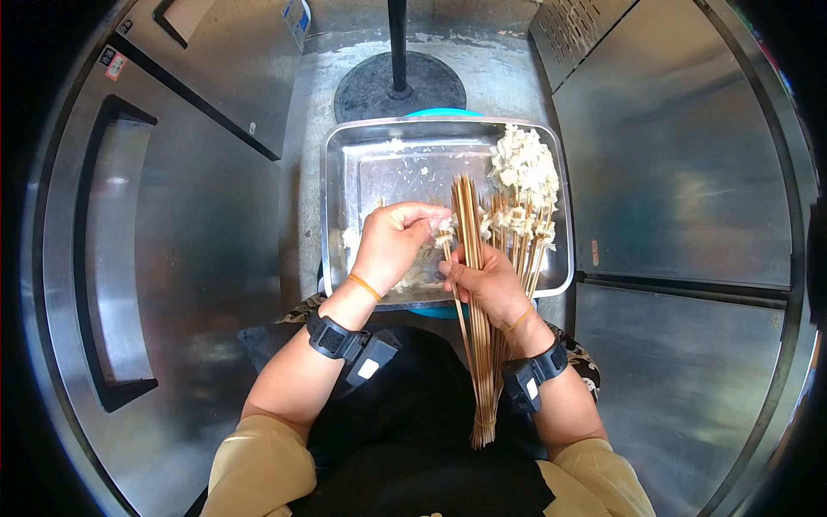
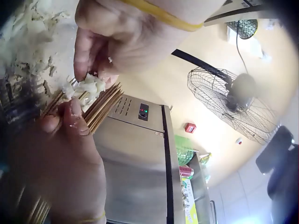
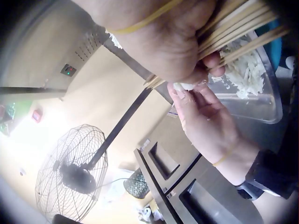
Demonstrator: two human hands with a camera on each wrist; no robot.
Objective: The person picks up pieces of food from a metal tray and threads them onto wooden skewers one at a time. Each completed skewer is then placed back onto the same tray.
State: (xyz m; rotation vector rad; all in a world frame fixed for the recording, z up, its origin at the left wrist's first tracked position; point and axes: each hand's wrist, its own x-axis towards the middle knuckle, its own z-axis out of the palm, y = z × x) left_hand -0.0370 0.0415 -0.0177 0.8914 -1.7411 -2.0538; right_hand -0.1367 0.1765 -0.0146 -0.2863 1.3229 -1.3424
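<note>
My right hand (image 1: pixel 489 283) grips a thick bundle of wooden skewers (image 1: pixel 479 345), and its thumb and fingertips hold a single skewer (image 1: pixel 457 302) beside the bundle. Pale white food pieces (image 1: pixel 444 234) sit at that skewer's upper end, pinched by my left hand (image 1: pixel 392 246). In the left wrist view the left fingers (image 2: pixel 83 60) press the white pieces (image 2: pixel 88 86) near the right thumb. The right wrist view shows the left hand (image 3: pixel 210 121) touching a white piece (image 3: pixel 183 86) under the right hand (image 3: pixel 159 42).
A metal tray (image 1: pixel 331 172) lies below the hands, with loose white pieces in it. Loaded skewers (image 1: pixel 525 172) rest along its right side. Steel cabinets (image 1: pixel 689 155) stand on both sides, and a black pole on a round base (image 1: pixel 362 90) rises behind the tray.
</note>
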